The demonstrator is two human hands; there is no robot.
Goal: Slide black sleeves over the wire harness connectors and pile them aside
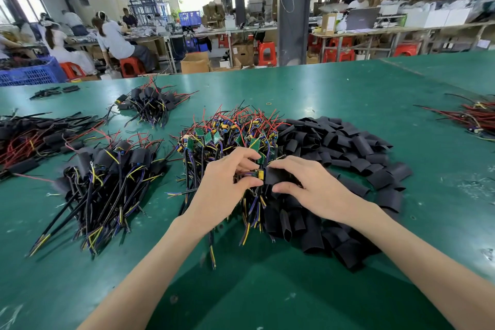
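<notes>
The sleeves (334,142) are seen as matt black plastic; the table (348,88) is covered in smooth green mat, faintly glossy.

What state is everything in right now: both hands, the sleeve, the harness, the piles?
left hand: pinches the harness connector.
right hand: holds the black sleeve.
harness connector: bare, at the sleeve's mouth.
black sleeve: not yet over the connector.
unsleeved harnesses: heaped behind the hands.
loose sleeves: heaped at right.
sleeved harnesses: piled at left.
</notes>
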